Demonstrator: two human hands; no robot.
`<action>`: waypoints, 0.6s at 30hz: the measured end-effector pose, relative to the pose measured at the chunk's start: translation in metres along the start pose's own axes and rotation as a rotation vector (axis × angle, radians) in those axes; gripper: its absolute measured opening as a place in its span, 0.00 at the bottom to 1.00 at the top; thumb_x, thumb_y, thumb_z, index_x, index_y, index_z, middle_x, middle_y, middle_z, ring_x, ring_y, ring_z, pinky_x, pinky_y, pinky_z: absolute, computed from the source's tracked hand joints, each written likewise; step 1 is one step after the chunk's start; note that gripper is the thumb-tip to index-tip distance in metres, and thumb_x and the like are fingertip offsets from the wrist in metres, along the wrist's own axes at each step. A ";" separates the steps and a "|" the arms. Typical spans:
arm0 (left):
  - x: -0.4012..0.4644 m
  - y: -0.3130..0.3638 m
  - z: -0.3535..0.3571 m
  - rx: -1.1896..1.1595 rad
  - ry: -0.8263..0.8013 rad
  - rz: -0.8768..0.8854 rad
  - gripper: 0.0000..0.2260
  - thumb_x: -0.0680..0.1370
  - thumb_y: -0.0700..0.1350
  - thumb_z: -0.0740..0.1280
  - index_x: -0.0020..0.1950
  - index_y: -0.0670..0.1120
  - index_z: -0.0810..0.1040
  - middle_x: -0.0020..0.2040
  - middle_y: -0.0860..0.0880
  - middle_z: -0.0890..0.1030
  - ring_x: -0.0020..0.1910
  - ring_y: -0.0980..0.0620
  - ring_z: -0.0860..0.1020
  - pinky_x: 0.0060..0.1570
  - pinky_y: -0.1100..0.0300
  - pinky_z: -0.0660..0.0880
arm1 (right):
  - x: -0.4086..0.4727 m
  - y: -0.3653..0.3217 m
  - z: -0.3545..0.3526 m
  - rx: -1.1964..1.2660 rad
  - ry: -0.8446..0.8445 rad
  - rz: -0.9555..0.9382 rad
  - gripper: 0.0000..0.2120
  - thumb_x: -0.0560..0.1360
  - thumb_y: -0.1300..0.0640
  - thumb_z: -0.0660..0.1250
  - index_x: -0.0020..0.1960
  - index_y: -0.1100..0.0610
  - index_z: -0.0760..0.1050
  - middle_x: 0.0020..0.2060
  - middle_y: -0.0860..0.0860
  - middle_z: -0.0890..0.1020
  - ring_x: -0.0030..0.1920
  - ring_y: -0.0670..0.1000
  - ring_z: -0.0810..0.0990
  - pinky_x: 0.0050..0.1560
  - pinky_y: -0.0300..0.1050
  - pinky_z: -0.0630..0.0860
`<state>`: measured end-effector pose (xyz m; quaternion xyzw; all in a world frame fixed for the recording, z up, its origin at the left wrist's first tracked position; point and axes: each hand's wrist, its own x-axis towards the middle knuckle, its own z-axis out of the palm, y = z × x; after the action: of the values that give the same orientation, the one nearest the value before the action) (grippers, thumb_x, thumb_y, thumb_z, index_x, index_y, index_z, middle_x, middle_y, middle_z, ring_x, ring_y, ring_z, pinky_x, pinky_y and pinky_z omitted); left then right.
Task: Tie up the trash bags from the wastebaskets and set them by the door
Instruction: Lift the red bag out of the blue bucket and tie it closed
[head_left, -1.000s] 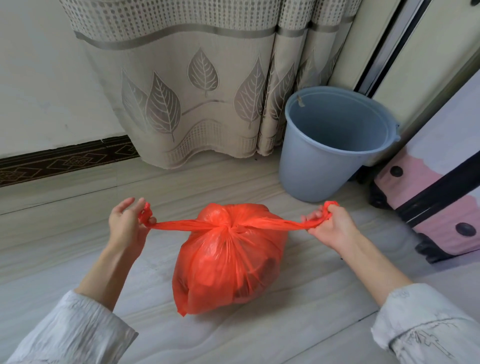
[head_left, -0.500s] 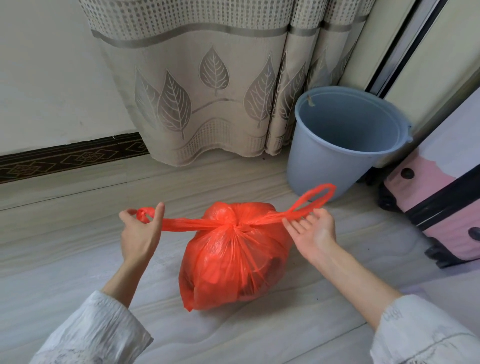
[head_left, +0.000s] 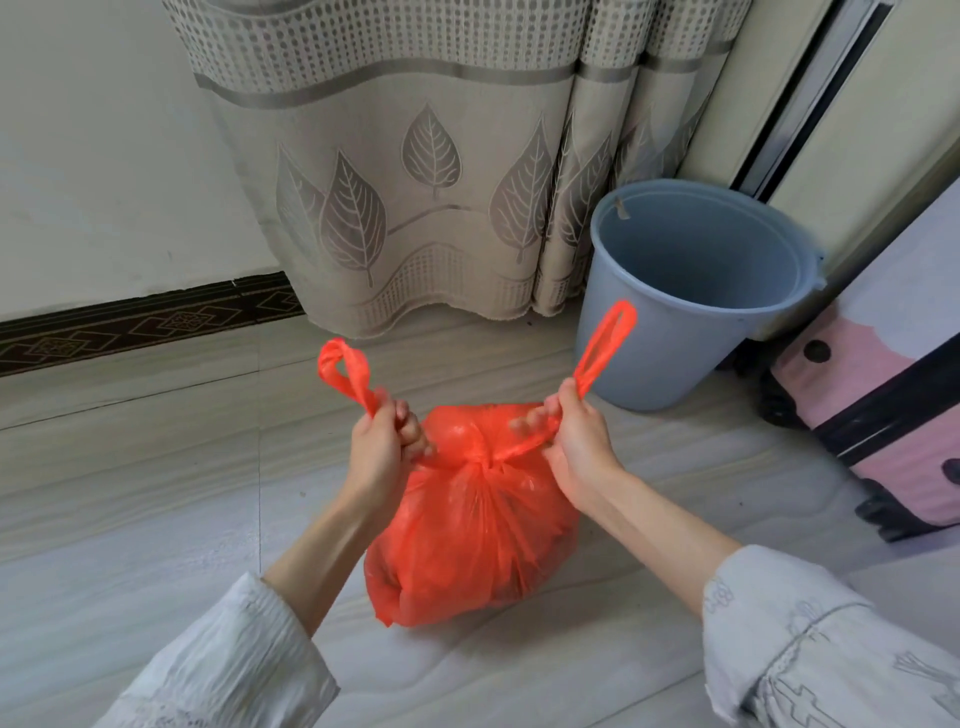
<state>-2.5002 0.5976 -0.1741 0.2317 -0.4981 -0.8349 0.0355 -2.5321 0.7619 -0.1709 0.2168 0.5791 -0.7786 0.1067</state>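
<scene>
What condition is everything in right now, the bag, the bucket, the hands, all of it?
Orange plastic trash bag: on the floor, neck knotted once, handle loops free.
Left handle loop: gripped near its base, sticking up.
Right handle loop: gripped near its base, sticking up.
Left hand: curled round its handle.
Right hand: curled round its handle.
Grey-blue plastic bucket: upright, no liner, inside looks empty.
Pink and black suitcase: closed.

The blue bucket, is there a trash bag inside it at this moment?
No, the blue bucket shows only its bare inner wall, and the orange trash bag sits on the floor in front of it.
</scene>
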 end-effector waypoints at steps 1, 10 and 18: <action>-0.001 0.001 0.001 0.059 0.006 0.000 0.18 0.82 0.50 0.49 0.33 0.48 0.60 0.17 0.56 0.57 0.16 0.58 0.56 0.19 0.69 0.61 | -0.001 -0.003 -0.003 0.110 -0.009 0.047 0.21 0.81 0.49 0.49 0.30 0.54 0.60 0.15 0.46 0.66 0.17 0.45 0.67 0.34 0.44 0.70; -0.005 0.004 0.002 0.323 -0.083 0.049 0.18 0.80 0.54 0.49 0.33 0.47 0.59 0.17 0.56 0.56 0.16 0.57 0.55 0.19 0.69 0.57 | 0.003 -0.008 -0.034 -0.006 0.006 0.031 0.21 0.82 0.53 0.49 0.30 0.54 0.57 0.12 0.44 0.57 0.12 0.42 0.54 0.17 0.30 0.60; -0.009 0.024 -0.006 0.376 -0.169 -0.044 0.19 0.80 0.54 0.51 0.32 0.45 0.64 0.25 0.49 0.68 0.27 0.50 0.73 0.40 0.54 0.77 | 0.002 -0.006 -0.021 -1.027 -0.149 -0.254 0.13 0.76 0.45 0.58 0.40 0.53 0.70 0.29 0.48 0.69 0.35 0.51 0.70 0.36 0.44 0.68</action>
<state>-2.4934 0.5834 -0.1524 0.1744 -0.6412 -0.7441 -0.0687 -2.5318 0.7835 -0.1712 0.0089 0.8982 -0.4149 0.1450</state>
